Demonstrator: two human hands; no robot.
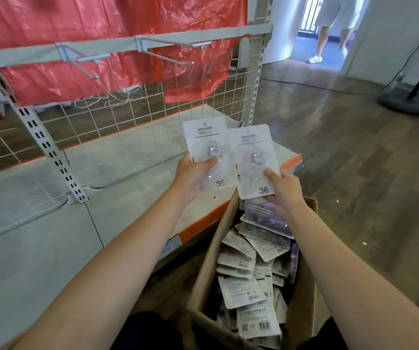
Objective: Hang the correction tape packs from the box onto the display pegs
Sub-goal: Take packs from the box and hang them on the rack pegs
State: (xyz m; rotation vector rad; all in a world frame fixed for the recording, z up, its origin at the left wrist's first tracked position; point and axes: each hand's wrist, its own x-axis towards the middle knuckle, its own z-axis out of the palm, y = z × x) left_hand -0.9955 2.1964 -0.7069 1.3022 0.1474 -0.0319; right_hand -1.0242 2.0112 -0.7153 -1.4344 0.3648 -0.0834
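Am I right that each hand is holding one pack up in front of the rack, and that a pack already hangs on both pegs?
Not quite: the head view shows both pegs bare, with no pack hanging. The rest holds: the left hand grips one pack and the right hand another pack, in front of the rack.

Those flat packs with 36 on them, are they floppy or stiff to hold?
Probably fairly stiff: each pack stands upright though each hand grips only its bottom edge. Likely light, being thin card and clear plastic. The glossy blister may feel slippery.
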